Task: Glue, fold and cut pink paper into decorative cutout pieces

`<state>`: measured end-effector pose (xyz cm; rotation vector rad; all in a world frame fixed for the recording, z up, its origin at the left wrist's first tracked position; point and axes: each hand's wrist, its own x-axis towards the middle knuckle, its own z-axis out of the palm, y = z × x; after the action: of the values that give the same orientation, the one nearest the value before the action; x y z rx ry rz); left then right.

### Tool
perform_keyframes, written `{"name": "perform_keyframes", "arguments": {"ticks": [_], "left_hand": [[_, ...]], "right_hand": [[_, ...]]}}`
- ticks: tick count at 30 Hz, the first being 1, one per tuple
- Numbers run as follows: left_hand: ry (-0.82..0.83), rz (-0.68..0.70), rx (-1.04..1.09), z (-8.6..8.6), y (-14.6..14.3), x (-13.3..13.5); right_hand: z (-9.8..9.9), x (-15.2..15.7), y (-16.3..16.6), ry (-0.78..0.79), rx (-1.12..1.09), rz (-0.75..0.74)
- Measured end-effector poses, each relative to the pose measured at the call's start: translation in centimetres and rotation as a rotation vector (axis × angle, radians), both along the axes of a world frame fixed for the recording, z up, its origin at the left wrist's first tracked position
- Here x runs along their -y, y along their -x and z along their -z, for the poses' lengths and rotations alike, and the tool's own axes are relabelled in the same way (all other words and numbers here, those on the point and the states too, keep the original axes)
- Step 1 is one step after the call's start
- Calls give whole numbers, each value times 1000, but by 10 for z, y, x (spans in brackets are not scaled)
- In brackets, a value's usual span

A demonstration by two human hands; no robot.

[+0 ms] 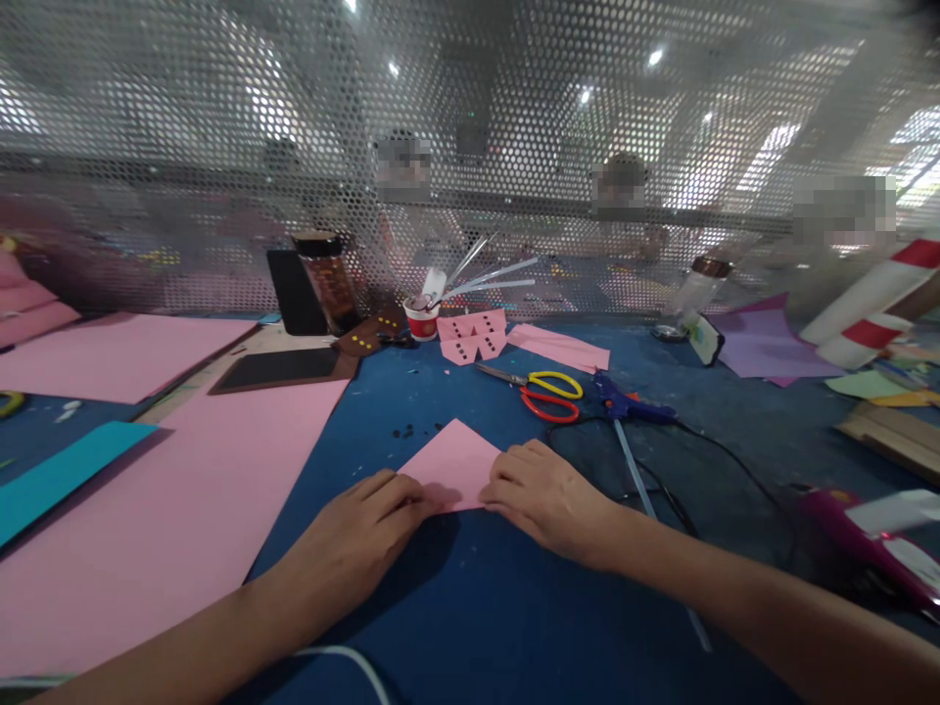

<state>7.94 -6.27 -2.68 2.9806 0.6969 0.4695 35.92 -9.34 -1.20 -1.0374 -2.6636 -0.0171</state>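
Observation:
Between my two hands lies a pink sheet of paper, its folded lower edge toward me and one corner pointing away. My left hand is closed on its near left edge, the thumb low against the paper. On the right side, my right hand pinches the same sheet with curled fingers. Just beyond the paper rest scissors with one yellow and one red handle. A blue glue gun with a clear glue stick lies right of them. Small black bits are scattered left of the paper's tip.
Large pink sheets cover the left side, with a blue strip on top. Behind stand a cup of glue sticks and a bottle. A magenta glue gun lies at right. Perforated metal mesh closes off the back.

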Motion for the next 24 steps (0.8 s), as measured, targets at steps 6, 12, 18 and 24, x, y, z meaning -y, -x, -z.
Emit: {"name": "perform_keyframes", "arguments": {"ticks": [6,12,18,24], "left_hand": [[-23,8,20,1,2,0],[-61,24,-24,3,3,0],[-46,37,-24,5,5,-1],[-55,40,-38,4,4,-1]], "right_hand": [[-1,1,2,-77,71,-13],[-4,5,5,-70,95,4],[4,6,8,11,21,-39],[0,8,11,39,67,-2]]}}
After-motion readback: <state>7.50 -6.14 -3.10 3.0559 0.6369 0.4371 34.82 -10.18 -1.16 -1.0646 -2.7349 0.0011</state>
